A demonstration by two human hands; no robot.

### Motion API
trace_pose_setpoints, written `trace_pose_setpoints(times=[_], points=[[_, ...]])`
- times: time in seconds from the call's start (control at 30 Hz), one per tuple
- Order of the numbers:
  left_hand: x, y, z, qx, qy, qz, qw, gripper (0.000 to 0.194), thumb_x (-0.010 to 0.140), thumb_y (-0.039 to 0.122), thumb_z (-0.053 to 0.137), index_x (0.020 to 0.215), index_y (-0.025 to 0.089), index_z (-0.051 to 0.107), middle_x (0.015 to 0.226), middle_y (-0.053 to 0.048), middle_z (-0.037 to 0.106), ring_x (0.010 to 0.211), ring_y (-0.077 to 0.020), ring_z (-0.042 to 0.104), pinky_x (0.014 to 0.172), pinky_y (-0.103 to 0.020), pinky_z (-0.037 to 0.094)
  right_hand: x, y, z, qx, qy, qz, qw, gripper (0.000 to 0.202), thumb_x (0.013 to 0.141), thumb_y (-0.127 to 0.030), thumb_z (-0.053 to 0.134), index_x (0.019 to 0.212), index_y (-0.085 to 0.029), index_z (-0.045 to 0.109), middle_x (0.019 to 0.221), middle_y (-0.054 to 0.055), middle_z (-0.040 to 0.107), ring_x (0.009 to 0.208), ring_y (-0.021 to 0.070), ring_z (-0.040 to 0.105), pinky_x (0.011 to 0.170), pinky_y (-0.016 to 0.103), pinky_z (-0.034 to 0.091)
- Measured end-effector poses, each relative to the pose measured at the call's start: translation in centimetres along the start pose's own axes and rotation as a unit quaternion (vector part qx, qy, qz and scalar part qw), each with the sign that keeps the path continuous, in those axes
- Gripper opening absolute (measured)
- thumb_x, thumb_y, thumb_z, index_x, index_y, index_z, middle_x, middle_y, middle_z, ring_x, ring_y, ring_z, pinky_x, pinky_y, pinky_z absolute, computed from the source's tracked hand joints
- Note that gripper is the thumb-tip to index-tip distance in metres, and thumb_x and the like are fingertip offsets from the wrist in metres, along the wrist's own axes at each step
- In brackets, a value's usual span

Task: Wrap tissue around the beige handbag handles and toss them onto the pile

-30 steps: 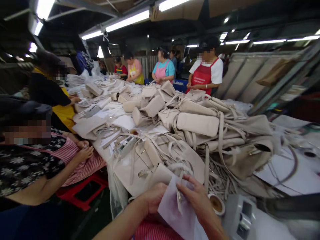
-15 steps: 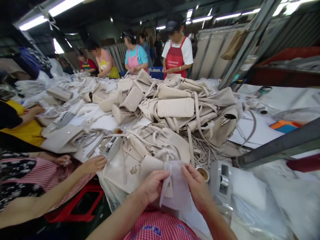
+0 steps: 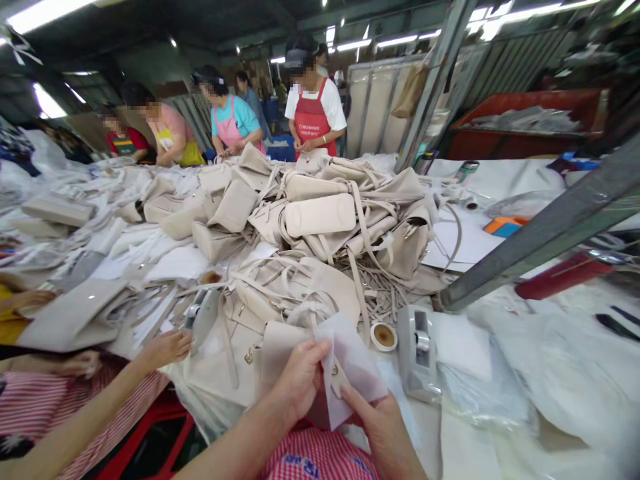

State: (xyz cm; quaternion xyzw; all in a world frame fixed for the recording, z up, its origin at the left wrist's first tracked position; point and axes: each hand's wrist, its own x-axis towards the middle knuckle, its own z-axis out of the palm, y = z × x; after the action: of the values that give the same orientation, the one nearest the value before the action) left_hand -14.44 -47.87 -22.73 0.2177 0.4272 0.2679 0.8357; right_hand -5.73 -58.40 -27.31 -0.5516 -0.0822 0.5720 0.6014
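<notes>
My left hand (image 3: 303, 377) pinches the left edge of a translucent white sheet (image 3: 353, 343) between thumb and fingers. Behind the sheet's lower right part is my right hand (image 3: 375, 417), its thumb pressing on a beige strap tab (image 3: 338, 380) with a metal snap that lies against the sheet. The tab seems to belong to the beige handbag (image 3: 285, 340) just in front of me, though the sheet hides the join. Most of my right fingers are hidden behind the sheet.
Beige handbags (image 3: 320, 213) are heaped mid-table. To my right stand a tape dispenser (image 3: 409, 357) and a small round white-rimmed thing (image 3: 384, 337), brown inside. A slanting metal post (image 3: 540, 233) crosses the right side. A co-worker's arm (image 3: 155, 350) reaches in at left; other people stand opposite.
My view has turned to the right. My right hand has moved from the sheet's upper right edge down to the tab, and the sheet now tilts. My left hand keeps its pinch.
</notes>
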Motion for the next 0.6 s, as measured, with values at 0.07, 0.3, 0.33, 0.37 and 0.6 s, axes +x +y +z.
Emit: trace_pose_setpoints(times=[0.07, 0.3, 0.33, 0.37, 0.6], points=[[0.2, 0.4, 0.7, -0.023, 0.022, 0.001, 1.0, 0.02, 0.071, 0.025, 0.082, 0.076, 0.013, 0.067, 0.065, -0.002, 0.068, 0.057, -0.0141, 0.061, 0.062, -0.025, 0.049, -0.1, 0.1, 0.0, 0.009, -0.012, 0.003, 1.0, 0.053, 0.066, -0.05, 0.083, 0.102, -0.012, 0.074, 0.075, 0.007, 0.076, 0.065, 0.024, 0.068, 0.058, 0.034, 0.055], [0.7, 0.9, 3.3, -0.126, 0.127, -0.04, 0.983, 0.028, 0.1, 0.022, 0.046, 0.08, 0.012, 0.063, 0.072, -0.007, 0.071, 0.061, -0.0155, 0.066, 0.069, -0.028, 0.054, -0.8, 2.4, -0.8, 0.028, 0.018, -0.104, 0.994, 0.079, 0.053, -0.055, 0.087, 0.12, -0.023, 0.06, 0.11, 0.013, 0.074, 0.093, 0.031, 0.071, 0.072, 0.037, 0.058], [0.7, 0.9, 3.5, -0.126, 0.13, -0.035, 0.983, 0.027, 0.1, 0.022, 0.046, 0.08, 0.013, 0.062, 0.071, -0.006, 0.071, 0.061, -0.0157, 0.067, 0.069, -0.028, 0.053, -0.9, 2.8, -0.8, 0.028, 0.013, -0.128, 0.991, 0.089, 0.048, -0.051, 0.091, 0.126, -0.024, 0.055, 0.117, 0.014, 0.072, 0.097, 0.0314, 0.07, 0.074, 0.037, 0.058], [0.6, 0.9, 3.6, -0.123, 0.131, -0.034, 0.983, 0.026, 0.1, 0.023, 0.046, 0.081, 0.014, 0.061, 0.07, -0.006, 0.07, 0.06, -0.0159, 0.066, 0.068, -0.028, 0.053, -0.8, 3.1, -0.8, 0.019, 0.015, -0.141, 0.99, 0.097, 0.044, -0.046, 0.093, 0.128, -0.024, 0.051, 0.119, 0.015, 0.071, 0.097, 0.0313, 0.07, 0.072, 0.036, 0.057], [0.6, -0.8, 2.8, -0.032, 0.069, -0.078, 0.994, 0.038, 0.101, 0.047, 0.033, 0.081, 0.021, 0.052, 0.051, 0.002, 0.056, 0.033, -0.0124, 0.043, 0.038, -0.026, 0.028, 1.0, 1.9, -0.7, -0.101, 0.107, -0.083, 0.986, 0.052, 0.067, -0.059, 0.079, 0.095, -0.015, 0.073, 0.079, 0.01, 0.078, 0.076, 0.0293, 0.072, 0.071, 0.039, 0.058]])
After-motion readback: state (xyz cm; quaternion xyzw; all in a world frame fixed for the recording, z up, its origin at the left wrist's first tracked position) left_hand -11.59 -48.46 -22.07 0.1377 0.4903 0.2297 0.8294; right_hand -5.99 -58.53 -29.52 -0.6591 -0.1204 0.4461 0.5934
